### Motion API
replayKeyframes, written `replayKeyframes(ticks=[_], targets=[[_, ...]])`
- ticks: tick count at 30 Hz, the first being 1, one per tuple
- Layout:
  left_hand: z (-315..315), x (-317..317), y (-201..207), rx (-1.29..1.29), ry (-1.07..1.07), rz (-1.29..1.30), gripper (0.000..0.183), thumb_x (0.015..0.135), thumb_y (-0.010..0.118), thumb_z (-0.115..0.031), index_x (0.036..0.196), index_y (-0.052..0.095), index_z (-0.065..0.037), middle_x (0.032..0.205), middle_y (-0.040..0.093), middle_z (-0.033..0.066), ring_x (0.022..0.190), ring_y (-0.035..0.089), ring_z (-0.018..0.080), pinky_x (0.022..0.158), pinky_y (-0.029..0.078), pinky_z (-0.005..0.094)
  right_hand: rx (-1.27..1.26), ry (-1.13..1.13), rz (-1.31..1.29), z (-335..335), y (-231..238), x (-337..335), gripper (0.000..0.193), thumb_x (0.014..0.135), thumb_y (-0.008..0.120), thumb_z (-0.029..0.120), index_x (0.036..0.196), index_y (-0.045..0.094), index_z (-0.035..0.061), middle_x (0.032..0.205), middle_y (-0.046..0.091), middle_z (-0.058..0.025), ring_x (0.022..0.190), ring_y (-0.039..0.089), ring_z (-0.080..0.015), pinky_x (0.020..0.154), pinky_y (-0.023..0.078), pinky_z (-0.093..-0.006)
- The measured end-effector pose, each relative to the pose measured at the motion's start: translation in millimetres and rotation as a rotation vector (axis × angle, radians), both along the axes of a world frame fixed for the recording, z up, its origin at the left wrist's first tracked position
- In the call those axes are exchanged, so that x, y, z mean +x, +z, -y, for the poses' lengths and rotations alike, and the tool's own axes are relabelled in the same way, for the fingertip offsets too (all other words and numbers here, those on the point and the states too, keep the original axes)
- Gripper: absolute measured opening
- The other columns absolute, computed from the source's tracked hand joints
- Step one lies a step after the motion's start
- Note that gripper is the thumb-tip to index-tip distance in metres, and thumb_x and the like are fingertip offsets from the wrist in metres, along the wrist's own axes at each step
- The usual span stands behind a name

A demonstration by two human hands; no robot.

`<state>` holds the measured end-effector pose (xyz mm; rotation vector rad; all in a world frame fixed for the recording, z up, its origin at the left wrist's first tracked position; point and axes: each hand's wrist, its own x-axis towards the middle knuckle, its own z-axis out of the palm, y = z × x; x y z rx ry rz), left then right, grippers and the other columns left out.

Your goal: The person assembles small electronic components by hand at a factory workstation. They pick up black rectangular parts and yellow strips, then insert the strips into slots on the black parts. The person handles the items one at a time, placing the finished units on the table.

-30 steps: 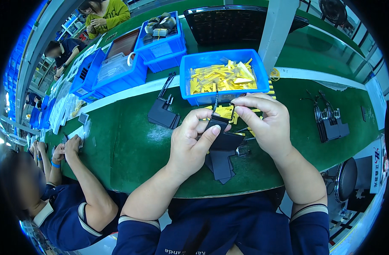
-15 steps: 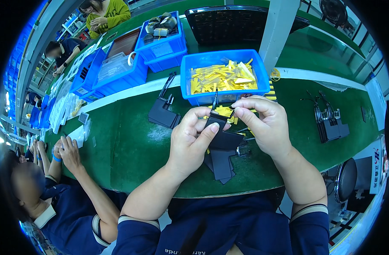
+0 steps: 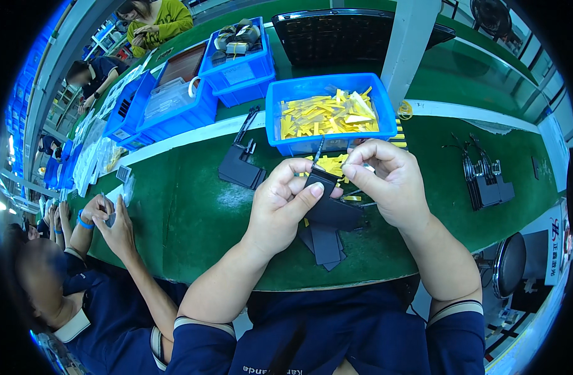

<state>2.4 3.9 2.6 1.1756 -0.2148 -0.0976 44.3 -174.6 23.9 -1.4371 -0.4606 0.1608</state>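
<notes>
My left hand grips a flat black L-shaped part, thumb on top and fingers beneath. A thin dark cable sticks up from its far end. Just right of that end, my right hand is closed in a pinch; whatever lies between thumb and forefinger is too small to make out. Below the held part, a few more black L-shaped parts lie fanned on the green table. Loose yellow strips are scattered behind my fingers, partly hidden by them.
A blue bin full of yellow strips stands beyond my hands. Black cabled parts lie in stacks at left and right. A grey post rises behind the bin. At left, a co-worker's hands hold something small.
My right hand has drawn slightly right, away from the black part's end. The held part has turned a little, its lower arm swinging down. The co-worker's hands at left have shifted.
</notes>
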Motion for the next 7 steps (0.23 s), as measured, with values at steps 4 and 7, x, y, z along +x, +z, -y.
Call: replayKeyframes(ticks=[4, 7], targets=[[-1.5, -0.4, -3.4, -0.111, -0.092, -0.063, 0.024, 0.09, 0.054, -0.006, 0.113, 0.046, -0.003, 0.103, 0.063, 0.0168, 0.092, 0.065, 0.0235, 0.083, 0.052, 0.0345, 0.064, 0.066, -0.011, 2.1, -8.3, 2.1, 0.008, 0.083, 0.062, 0.007, 0.083, 0.057, 0.0005, 0.081, 0.059, -0.0029, 0.084, 0.059, -0.0096, 0.072, 0.047, -0.0244], [-6.7, 1.2, -2.1, -0.13, -0.2, -0.1, 0.027, 0.09, 0.055, -0.006, 0.115, 0.046, -0.005, 0.103, 0.063, 0.0168, 0.093, 0.065, 0.0259, 0.084, 0.052, 0.0367, 0.168, 0.168, -0.054, 5.4, -16.4, 8.1, 0.008, 0.082, 0.062, 0.007, 0.085, 0.057, 0.0021, 0.085, 0.058, -0.0033, 0.089, 0.061, -0.0102, 0.077, 0.048, -0.0243]])
